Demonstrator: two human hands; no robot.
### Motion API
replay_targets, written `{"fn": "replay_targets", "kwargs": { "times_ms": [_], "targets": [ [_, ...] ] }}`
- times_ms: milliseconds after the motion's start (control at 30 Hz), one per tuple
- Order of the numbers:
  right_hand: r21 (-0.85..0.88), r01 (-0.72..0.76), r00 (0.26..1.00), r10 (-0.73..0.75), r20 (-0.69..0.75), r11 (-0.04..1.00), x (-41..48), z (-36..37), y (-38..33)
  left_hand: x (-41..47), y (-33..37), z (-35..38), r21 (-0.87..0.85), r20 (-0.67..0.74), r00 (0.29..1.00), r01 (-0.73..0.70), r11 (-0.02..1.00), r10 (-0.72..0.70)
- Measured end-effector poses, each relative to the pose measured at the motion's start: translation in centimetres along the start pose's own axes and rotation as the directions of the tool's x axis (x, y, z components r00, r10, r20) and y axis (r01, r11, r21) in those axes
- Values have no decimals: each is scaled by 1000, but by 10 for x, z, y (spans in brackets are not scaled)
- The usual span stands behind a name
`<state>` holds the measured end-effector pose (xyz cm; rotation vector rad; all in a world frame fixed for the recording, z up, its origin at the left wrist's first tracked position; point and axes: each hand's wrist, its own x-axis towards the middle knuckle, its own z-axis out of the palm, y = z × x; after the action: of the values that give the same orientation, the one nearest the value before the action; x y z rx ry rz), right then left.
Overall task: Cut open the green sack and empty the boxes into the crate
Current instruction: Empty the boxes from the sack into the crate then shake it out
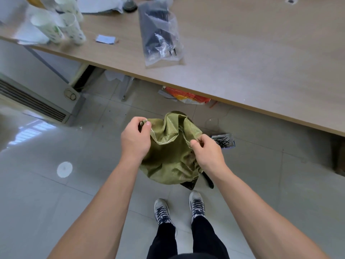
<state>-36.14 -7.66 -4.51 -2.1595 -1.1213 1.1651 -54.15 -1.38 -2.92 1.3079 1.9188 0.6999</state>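
A green woven sack [169, 156] hangs crumpled above the tiled floor, in front of my feet. My left hand [135, 138] pinches the sack's upper left rim, with a small dark object tucked between thumb and fingers. My right hand [206, 152] pinches the right rim, where a pale stitching thread runs along the edge. The sack's mouth gapes between both hands. Something dark [189, 184] pokes out beneath the sack; what it is cannot be told. No boxes or crate are visible.
A wooden table [252, 62] crosses the top, bearing a clear bag of black ties [160, 36] and white rolls [61, 27]. On the floor lie a small box of black ties [224, 140] and a red-orange bag [188, 97]. A vented unit [35, 101] stands left.
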Motion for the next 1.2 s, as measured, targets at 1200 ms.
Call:
{"fn": "replay_targets", "kwargs": {
  "times_ms": [1200],
  "targets": [
    [-43, 174, 982, -176, -64, 984, -28, -36, -46, -41, 57, -45, -30, -125, 990, -76, 997, 71]
  ]
}}
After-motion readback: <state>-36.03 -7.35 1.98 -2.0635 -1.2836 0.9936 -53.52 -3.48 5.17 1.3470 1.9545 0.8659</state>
